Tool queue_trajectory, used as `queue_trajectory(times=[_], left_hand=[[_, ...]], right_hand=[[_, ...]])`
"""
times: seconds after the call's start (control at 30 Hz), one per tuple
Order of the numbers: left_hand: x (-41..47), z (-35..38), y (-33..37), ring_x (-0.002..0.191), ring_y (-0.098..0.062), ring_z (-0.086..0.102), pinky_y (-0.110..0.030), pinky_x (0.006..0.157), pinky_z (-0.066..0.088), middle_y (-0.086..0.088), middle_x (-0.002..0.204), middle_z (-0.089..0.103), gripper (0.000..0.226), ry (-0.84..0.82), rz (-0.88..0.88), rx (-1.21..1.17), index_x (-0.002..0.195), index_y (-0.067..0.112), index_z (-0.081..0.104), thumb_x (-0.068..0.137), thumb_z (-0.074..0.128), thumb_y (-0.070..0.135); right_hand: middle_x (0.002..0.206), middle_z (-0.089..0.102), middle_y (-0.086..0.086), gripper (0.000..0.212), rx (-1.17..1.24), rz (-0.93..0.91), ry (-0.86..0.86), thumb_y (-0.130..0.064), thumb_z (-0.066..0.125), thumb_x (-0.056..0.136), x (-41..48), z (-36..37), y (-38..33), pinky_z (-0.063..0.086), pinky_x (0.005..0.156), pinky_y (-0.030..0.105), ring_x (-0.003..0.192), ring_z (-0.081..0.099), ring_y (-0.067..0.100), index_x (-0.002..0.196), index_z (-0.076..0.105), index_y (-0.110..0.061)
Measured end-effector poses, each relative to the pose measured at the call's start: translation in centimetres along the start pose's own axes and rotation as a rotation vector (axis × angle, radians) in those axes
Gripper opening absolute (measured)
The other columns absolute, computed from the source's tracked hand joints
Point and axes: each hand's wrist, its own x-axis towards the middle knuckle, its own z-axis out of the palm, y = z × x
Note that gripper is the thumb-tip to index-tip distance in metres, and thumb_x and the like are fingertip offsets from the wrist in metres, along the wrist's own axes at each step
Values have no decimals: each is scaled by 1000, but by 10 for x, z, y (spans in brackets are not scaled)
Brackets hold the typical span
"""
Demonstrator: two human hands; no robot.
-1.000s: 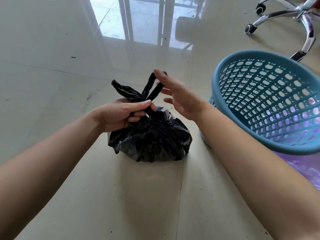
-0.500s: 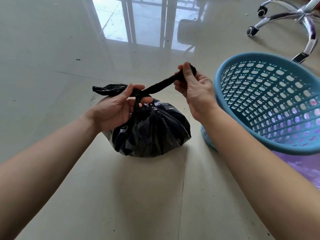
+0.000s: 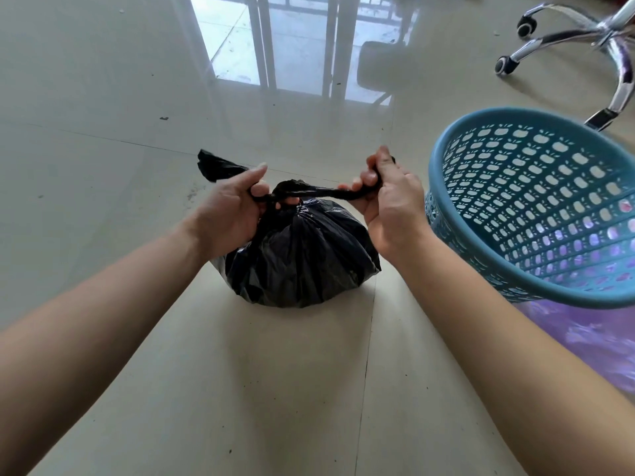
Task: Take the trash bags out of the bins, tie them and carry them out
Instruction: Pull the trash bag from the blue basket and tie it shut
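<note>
A full black trash bag (image 3: 302,255) sits on the tiled floor in the middle of the head view. Its two twisted top ends cross in a knot just above the bag. My left hand (image 3: 230,211) grips the left end, whose loose tip sticks out past my thumb. My right hand (image 3: 388,204) grips the right end, stretched taut and nearly level. A blue perforated plastic bin (image 3: 446,214) stands tilted just right of my right hand, with no bag inside it.
A purple plastic bag (image 3: 591,338) lies on the floor beneath the bin at the right edge. A chrome office chair base (image 3: 608,39) with castors stands at the back right. Glossy beige floor tiles (image 3: 103,166) stretch to the left and front.
My right hand took hold of the bag's right end, then both hands pulled the ends apart and downward. The ends went from upright to nearly level and the knot drew tight.
</note>
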Motion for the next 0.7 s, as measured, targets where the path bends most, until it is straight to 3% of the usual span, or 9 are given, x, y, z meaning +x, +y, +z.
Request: queue_trajectory(times=[0.1,0.2,0.33,0.43,0.5,0.57,0.63,0.7], left_hand=[[0,0,-2,76,-16,69,-27,77,56,-3,79,69,29,-36,69,115,68,17,62,96,54,17],[0,-6,-5,84,-16,69,-27,83,56,-3,84,63,38,-34,71,109,66,23,37,91,63,11],[2,-4,-7,105,-19,68,-27,92,54,-6,104,67,42,-28,101,78,69,25,37,91,65,2],[1,1,-7,102,-21,70,-27,87,55,-11,105,69,44,-19,153,128,69,22,33,85,66,-3],[0,4,-8,95,-23,71,-29,83,57,-14,96,62,45,-13,180,207,67,20,34,81,69,-6],[0,7,-11,86,-22,71,-28,77,56,-10,83,57,46,-12,199,276,67,18,34,81,67,-11],[0,8,-11,79,-20,70,-27,74,55,-7,78,56,47,-13,215,302,67,17,34,83,64,-15],[1,8,-9,79,-20,69,-28,75,55,-10,82,57,47,-22,229,313,67,18,35,84,64,-15]], right_hand=[[52,39,-4,28,-19,163,55,-21,44,108,-4,-5,11,55,60,32,47,45,12,83,51,-9],[56,39,-2,27,3,351,104,-16,43,107,-6,-13,17,55,52,26,43,43,9,83,51,-7],[72,40,0,25,118,557,127,-7,38,107,-8,-21,16,52,44,22,41,40,3,84,49,-5],[74,40,0,21,38,612,133,-5,38,106,-8,-23,20,49,41,20,45,37,2,88,50,-5],[70,42,-3,16,-183,543,132,-9,44,105,-10,-26,25,47,41,18,43,38,2,92,54,-8],[65,48,-6,9,-500,313,80,-24,58,101,-13,-31,26,47,46,19,45,44,4,99,59,-15],[71,64,-8,21,-762,52,-67,-44,70,91,-17,-34,22,53,60,24,57,58,8,99,68,-25],[84,73,-5,24,-1063,-124,-204,-51,78,79,-20,-37,18,54,76,22,76,67,9,91,77,-30]])
